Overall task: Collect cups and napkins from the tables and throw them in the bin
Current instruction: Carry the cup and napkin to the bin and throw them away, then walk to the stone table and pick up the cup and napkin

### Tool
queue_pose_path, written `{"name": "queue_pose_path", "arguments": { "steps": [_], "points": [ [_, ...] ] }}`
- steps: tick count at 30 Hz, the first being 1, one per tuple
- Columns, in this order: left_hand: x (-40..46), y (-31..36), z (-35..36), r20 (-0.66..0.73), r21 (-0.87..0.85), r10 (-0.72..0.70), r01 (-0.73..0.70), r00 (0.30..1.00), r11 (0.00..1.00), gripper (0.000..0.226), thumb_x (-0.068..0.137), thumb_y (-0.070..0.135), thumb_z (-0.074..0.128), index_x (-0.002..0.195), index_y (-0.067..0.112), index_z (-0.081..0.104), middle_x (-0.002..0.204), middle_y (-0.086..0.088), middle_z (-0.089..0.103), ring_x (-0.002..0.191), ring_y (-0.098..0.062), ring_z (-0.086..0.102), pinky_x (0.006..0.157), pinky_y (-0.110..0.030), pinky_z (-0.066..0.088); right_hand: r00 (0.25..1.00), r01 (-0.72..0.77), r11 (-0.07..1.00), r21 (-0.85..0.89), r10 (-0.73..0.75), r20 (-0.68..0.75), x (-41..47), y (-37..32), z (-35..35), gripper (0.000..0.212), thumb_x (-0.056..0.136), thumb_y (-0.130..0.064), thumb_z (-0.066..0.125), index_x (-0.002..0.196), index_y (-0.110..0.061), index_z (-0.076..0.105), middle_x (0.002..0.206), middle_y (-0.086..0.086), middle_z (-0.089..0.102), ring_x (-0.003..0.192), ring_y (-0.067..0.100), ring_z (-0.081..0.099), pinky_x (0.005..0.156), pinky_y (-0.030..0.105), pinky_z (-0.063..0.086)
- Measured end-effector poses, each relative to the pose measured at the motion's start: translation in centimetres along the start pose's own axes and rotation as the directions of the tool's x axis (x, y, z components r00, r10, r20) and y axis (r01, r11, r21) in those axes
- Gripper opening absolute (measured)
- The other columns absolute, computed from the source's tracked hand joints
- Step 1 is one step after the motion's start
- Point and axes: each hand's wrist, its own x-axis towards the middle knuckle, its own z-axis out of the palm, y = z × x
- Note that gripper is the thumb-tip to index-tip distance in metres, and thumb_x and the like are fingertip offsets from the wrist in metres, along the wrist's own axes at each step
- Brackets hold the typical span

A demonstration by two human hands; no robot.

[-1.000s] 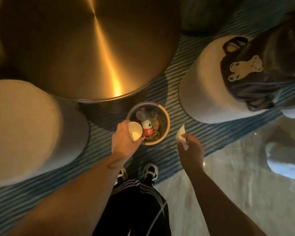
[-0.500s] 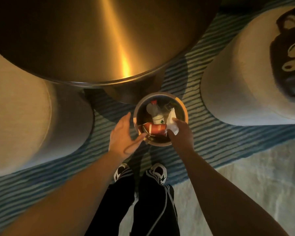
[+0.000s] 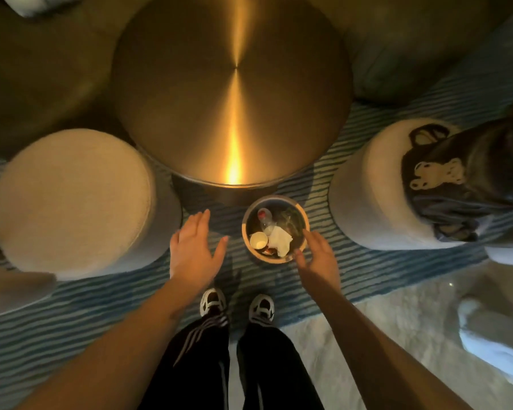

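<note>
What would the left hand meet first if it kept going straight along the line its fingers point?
Probably the round metal table: the left hand, open and empty, points up-frame past the bin toward its base. Depth is unclear.

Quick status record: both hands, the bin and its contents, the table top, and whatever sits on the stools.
left hand: open, holds nothing, left of the bin
right hand: open, holds nothing, at the bin's near right rim
bin: on the striped rug, below the table edge
in bin: paper cup, napkin, plastic bottle
round table: no cups or napkins visible
right stool: dark bag on top
left stool: nothing on top
</note>
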Motion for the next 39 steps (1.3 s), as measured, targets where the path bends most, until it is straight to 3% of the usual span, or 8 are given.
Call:
{"name": "queue_pose_path", "arguments": {
  "steps": [6, 11, 17, 22, 26, 32, 35, 39],
  "points": [
    [-3.7, -0.9, -6.8, -0.132, -0.021, -0.105, 0.103, 0.986, 0.994, 0.070, 0.092, 0.050, 0.043, 0.149, 0.015, 0.021, 0.152, -0.009, 0.030, 0.139, -0.022, 0.025, 0.111, -0.042, 0.021, 0.980, 0.201, 0.978, -0.063, -0.201, -0.001, -2.4, -6.6, -1.5, 0.051, 0.092, -0.030, 0.052, 0.142, -0.019, 0.041, 0.151, 0.004, 0.035, 0.138, 0.019, 0.031, 0.113, 0.030, 0.023],
    [-7.2, -2.6, -10.2, -0.301, -0.091, -0.268, 0.252, 0.915, 0.963, 0.066, 0.092, 0.043, 0.050, 0.145, 0.008, 0.031, 0.146, -0.012, 0.039, 0.134, -0.026, 0.033, 0.107, -0.045, 0.028, 0.912, 0.410, 0.904, -0.118, -0.405, 0.068, -3.0, -11.3, -0.4, 0.048, 0.094, -0.034, 0.049, 0.140, -0.022, 0.043, 0.151, 0.000, 0.035, 0.138, 0.018, 0.030, 0.112, 0.032, 0.026],
    [-14.9, -5.7, -11.3, -0.425, -0.223, -0.520, 0.471, 0.741, 0.853, 0.070, 0.091, 0.050, 0.045, 0.147, 0.014, 0.025, 0.150, -0.008, 0.032, 0.138, -0.024, 0.026, 0.109, -0.050, 0.023, 0.796, 0.595, 0.796, -0.109, -0.564, 0.222, -4.2, -16.2, 2.4, 0.049, 0.095, -0.037, 0.048, 0.141, -0.024, 0.040, 0.152, -0.003, 0.032, 0.139, 0.015, 0.027, 0.113, 0.034, 0.026],
    [-22.2, -8.8, -11.6, -0.459, -0.306, -0.700, 0.642, 0.548, 0.703, 0.073, 0.090, 0.059, 0.038, 0.148, 0.017, 0.022, 0.153, -0.006, 0.028, 0.141, -0.022, 0.021, 0.113, -0.048, 0.019, 0.615, 0.758, 0.650, -0.042, -0.693, 0.378, -8.1, -20.8, 6.9, 0.048, 0.094, -0.036, 0.048, 0.140, -0.022, 0.041, 0.151, 0.001, 0.034, 0.138, 0.018, 0.029, 0.110, 0.037, 0.029],
    [-27.3, -11.7, -12.4, -0.483, -0.389, -0.777, 0.696, 0.403, 0.603, 0.072, 0.090, 0.055, 0.042, 0.148, 0.017, 0.023, 0.152, -0.006, 0.030, 0.141, -0.022, 0.022, 0.113, -0.049, 0.020, 0.446, 0.849, 0.529, 0.026, -0.741, 0.501, -11.6, -24.3, 10.7, 0.048, 0.095, -0.034, 0.049, 0.140, -0.019, 0.041, 0.150, 0.004, 0.035, 0.138, 0.020, 0.029, 0.110, 0.035, 0.029],
    [-32.3, -17.4, -14.5, -0.500, -0.492, -0.837, 0.723, 0.222, 0.485, 0.070, 0.091, 0.053, 0.044, 0.147, 0.015, 0.026, 0.151, -0.007, 0.031, 0.140, -0.023, 0.023, 0.113, -0.048, 0.019, 0.270, 0.914, 0.396, 0.085, -0.753, 0.601, -16.6, -30.8, 17.1, 0.046, 0.096, -0.027, 0.049, 0.139, -0.014, 0.042, 0.148, 0.007, 0.037, 0.136, 0.022, 0.031, 0.111, 0.033, 0.026],
    [-33.3, -22.0, -15.5, -0.491, -0.523, -0.855, 0.730, 0.163, 0.440, 0.069, 0.091, 0.053, 0.044, 0.148, 0.018, 0.024, 0.152, -0.005, 0.029, 0.141, -0.020, 0.021, 0.113, -0.046, 0.018, 0.199, 0.936, 0.333, 0.114, -0.767, 0.610, -18.4, -34.7, 21.4, 0.046, 0.096, -0.028, 0.049, 0.139, -0.014, 0.043, 0.147, 0.005, 0.039, 0.134, 0.021, 0.034, 0.109, 0.034, 0.030],
    [-34.0, -30.7, -17.9, -0.464, -0.561, -0.877, 0.725, 0.125, 0.400, 0.069, 0.091, 0.053, 0.042, 0.148, 0.019, 0.023, 0.153, -0.003, 0.027, 0.142, -0.019, 0.018, 0.114, -0.046, 0.016, 0.164, 0.950, 0.291, 0.114, -0.775, 0.610, -20.3, -41.0, 28.7, 0.045, 0.096, -0.030, 0.047, 0.138, -0.015, 0.043, 0.148, 0.005, 0.039, 0.135, 0.021, 0.034, 0.111, 0.037, 0.031]
  ]
}}
